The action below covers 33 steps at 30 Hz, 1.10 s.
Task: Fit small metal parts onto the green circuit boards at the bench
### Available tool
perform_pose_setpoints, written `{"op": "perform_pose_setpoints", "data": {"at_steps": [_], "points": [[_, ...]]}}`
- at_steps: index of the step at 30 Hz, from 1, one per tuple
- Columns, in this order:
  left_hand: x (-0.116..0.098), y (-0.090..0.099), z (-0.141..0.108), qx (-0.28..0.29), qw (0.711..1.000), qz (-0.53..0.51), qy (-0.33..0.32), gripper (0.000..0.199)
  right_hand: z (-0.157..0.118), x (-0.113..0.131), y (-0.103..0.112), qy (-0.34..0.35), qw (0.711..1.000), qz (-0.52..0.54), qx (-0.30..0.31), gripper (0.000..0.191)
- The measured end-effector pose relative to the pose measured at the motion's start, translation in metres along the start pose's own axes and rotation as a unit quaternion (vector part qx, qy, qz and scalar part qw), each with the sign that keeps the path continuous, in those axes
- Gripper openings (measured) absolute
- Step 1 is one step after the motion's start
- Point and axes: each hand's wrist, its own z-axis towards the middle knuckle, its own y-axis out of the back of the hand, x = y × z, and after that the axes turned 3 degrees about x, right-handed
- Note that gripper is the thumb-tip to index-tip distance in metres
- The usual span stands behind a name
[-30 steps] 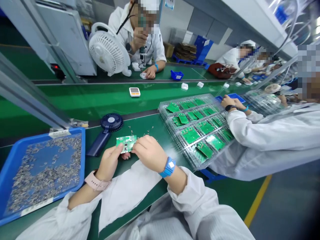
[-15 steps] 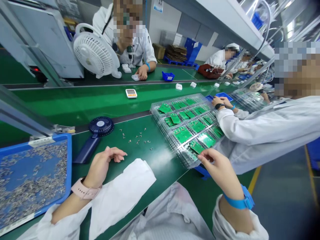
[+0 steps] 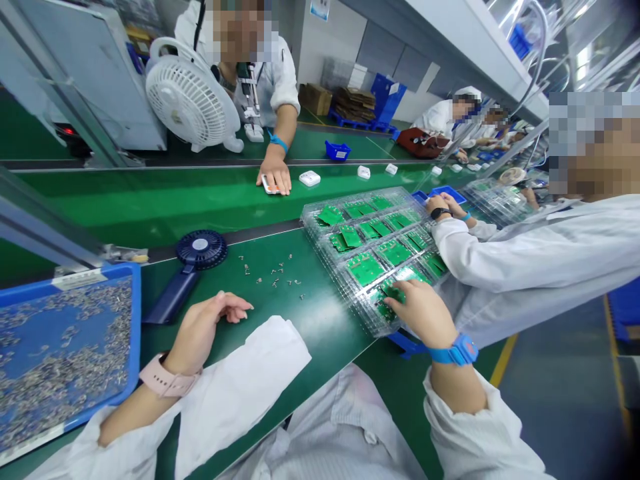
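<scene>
My right hand (image 3: 420, 312) lies over the near corner of a clear plastic tray (image 3: 320, 217) stacked with green circuit boards. Its fingertips rest on a green circuit board (image 3: 395, 291), and I cannot see whether they grip it. My left hand (image 3: 210, 327) lies on the green workbench (image 3: 320, 320), its fingers slightly curled around nothing. Beside its fingers, several small metal parts (image 3: 270, 272) are scattered on the bench. A pink watch (image 3: 165, 377) circles my left wrist, and a blue wristband (image 3: 457, 352) circles my right.
A blue tray (image 3: 135, 333) heaped with small metal parts stands at my left, beside a navy handheld fan (image 3: 199, 245). A co-worker's white sleeve (image 3: 530, 267) reaches the far tray edge. Beyond, a green conveyor belt (image 3: 150, 200) carries white devices (image 3: 310, 178), and another co-worker's hand (image 3: 274, 175) rests there.
Both hands held a green circuit board a second ago. My left hand has since drawn back empty, and my right hand has moved onto the tray, its fingers now on a board.
</scene>
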Motion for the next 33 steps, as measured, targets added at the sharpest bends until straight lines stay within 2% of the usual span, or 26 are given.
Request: {"op": "perform_pose_setpoints", "data": {"at_steps": [3, 5, 8, 11, 13, 15, 17, 19, 21, 23, 27, 30, 33], "points": [[0.001, 0.0, 0.0, 0.003, 1.0, 0.003, -0.001, 0.049, 0.004, 0.008, 0.005, -0.031, 0.999, -0.021, 0.021, 0.02], [0.001, 0.001, 0.0, 0.003, 1.0, 0.001, 0.0, 0.049, 0.003, 0.01, 0.011, -0.052, 0.998, -0.022, 0.013, 0.018], [0.001, 0.0, -0.001, -0.002, 1.0, -0.002, -0.005, 0.048, -0.004, 0.007, 0.024, -0.085, 0.994, -0.01, -0.068, 0.019], [0.001, 0.0, -0.001, -0.001, 1.0, -0.013, -0.012, 0.046, -0.019, 0.012, 0.038, -0.084, 0.968, 0.128, -0.199, 0.016], [0.001, -0.001, 0.0, 0.004, 1.0, -0.021, -0.021, 0.046, -0.027, 0.03, 0.046, -0.049, 0.933, 0.277, -0.226, 0.017], [0.001, -0.001, 0.0, 0.008, 0.999, -0.026, -0.03, 0.046, -0.029, 0.062, 0.049, 0.014, 0.891, 0.418, -0.175, 0.017], [0.0, -0.002, 0.0, 0.003, 0.999, -0.025, -0.035, 0.046, -0.02, 0.104, 0.047, 0.096, 0.845, 0.522, -0.059, 0.016], [0.001, -0.003, 0.001, -0.008, 0.999, -0.023, -0.039, 0.047, -0.004, 0.148, 0.039, 0.162, 0.783, 0.595, 0.084, 0.018], [0.005, -0.004, 0.002, -0.025, 0.999, -0.033, -0.034, 0.047, 0.017, 0.188, 0.027, 0.188, 0.706, 0.66, 0.173, 0.021], [0.009, -0.004, 0.003, -0.045, 0.997, -0.052, -0.026, 0.05, 0.038, 0.218, 0.016, 0.177, 0.65, 0.706, 0.219, 0.024], [0.01, -0.005, 0.004, -0.043, 0.997, -0.068, -0.016, 0.066, 0.066, 0.251, 0.002, 0.134, 0.571, 0.763, 0.271, 0.027], [0.005, -0.006, 0.002, -0.038, 0.996, -0.079, -0.033, 0.073, 0.07, 0.263, -0.001, 0.116, 0.513, 0.799, 0.292, 0.031], [0.0, -0.007, 0.001, -0.062, 0.995, -0.068, -0.031, 0.067, 0.065, 0.268, -0.006, 0.156, 0.497, 0.78, 0.346, 0.029]]}}
